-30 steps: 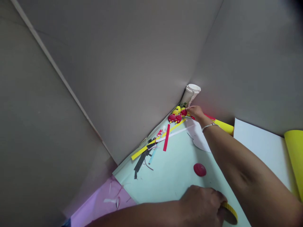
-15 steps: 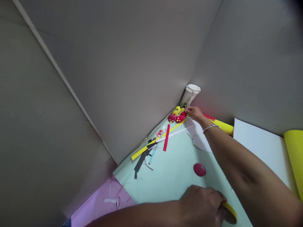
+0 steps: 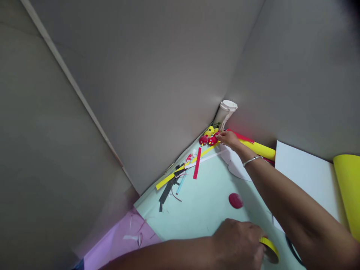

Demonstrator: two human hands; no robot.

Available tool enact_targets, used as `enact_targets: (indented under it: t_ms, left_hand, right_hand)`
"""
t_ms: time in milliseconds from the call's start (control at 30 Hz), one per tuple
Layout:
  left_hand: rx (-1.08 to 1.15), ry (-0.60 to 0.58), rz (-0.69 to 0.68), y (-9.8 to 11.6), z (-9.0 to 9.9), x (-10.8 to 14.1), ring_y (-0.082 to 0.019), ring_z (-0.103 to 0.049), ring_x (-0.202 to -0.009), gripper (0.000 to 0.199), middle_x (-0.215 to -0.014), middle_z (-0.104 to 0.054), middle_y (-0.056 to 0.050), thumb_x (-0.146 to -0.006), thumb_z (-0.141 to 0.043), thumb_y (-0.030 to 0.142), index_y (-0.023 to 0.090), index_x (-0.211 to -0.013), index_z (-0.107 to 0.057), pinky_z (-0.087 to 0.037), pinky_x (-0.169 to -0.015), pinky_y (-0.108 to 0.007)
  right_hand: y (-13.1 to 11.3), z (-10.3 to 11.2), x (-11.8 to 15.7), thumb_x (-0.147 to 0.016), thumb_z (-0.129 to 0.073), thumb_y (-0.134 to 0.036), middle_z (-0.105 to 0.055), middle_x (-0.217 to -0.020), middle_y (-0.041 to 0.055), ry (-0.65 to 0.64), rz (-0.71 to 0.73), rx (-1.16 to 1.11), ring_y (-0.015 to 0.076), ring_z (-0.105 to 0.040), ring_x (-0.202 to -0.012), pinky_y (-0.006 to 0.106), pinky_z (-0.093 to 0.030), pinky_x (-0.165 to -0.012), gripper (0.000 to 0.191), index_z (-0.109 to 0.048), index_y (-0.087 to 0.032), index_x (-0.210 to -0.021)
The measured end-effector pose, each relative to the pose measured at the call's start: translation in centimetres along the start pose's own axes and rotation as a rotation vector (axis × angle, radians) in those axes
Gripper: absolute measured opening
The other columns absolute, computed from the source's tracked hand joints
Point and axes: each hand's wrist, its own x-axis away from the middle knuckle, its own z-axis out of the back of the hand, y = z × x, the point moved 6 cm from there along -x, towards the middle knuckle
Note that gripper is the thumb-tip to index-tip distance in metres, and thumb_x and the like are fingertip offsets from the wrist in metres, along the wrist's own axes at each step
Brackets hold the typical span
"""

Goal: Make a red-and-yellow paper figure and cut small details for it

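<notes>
My left hand point(image 3: 239, 242) is closed on a round yellow ridged piece point(image 3: 270, 247) at the bottom of the view. Farther off, my right hand point(image 3: 228, 138), with a bangle on its wrist, reaches into the corner. Its fingers are pinched at the small red and yellow round pieces point(image 3: 212, 141); what lies between the fingertips is too small to make out. A dark red disc point(image 3: 235, 200) lies on the pale green sheet point(image 3: 202, 210) between my hands.
A white lidded container point(image 3: 225, 112) stands in the corner between grey walls. Red point(image 3: 197, 163), yellow point(image 3: 165, 181) and black point(image 3: 165, 194) strips lie at the left. A white sheet point(image 3: 303, 172) and yellow roll point(image 3: 347, 187) are on the right.
My right hand has shifted slightly left and down among the small round pieces. My left hand still holds the yellow piece, which has tilted a little. The view has shifted slightly.
</notes>
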Motion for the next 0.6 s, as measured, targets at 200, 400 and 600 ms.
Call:
enact_targets:
  t_ms: [200,400,600]
  left_hand:
    - [0.016,-0.004,-0.011,0.1,0.1,0.0,-0.023,-0.069,-0.089,0.024,-0.099,-0.071,-0.006,-0.087,-0.051,0.028,0.018,-0.107,-0.059,-0.055,-0.075,-0.03]
    - [0.042,-0.017,0.016,0.1,0.2,-0.1,-0.025,-0.07,-0.091,0.028,-0.103,-0.072,-0.006,-0.086,-0.052,0.031,0.018,-0.11,-0.06,-0.056,-0.079,-0.034]
    - [0.059,-0.015,0.016,0.0,0.1,-0.1,-0.025,-0.07,-0.092,0.027,-0.103,-0.072,-0.007,-0.086,-0.054,0.03,0.018,-0.109,-0.061,-0.056,-0.079,-0.032]
  right_hand:
    - [-2.8,0.0,-1.0,-0.094,-0.06,-0.035,-0.062,-0.124,0.008,-0.086,0.042,0.171,0.0227,-0.063,-0.104,0.043,-0.055,-0.087,0.033,-0.06,-0.017,-0.122]
    - [-4.1,0.1,-1.8,-0.095,-0.059,-0.035,-0.061,-0.124,0.0081,-0.116,0.066,0.254,0.0221,-0.063,-0.104,0.042,-0.054,-0.087,0.031,-0.06,-0.018,-0.121]
    - [-1.3,2.4,-2.3,-0.094,-0.06,-0.036,-0.062,-0.124,0.0077,0.005,-0.027,0.266,0.0226,-0.063,-0.104,0.042,-0.054,-0.087,0.032,-0.06,-0.018,-0.121]
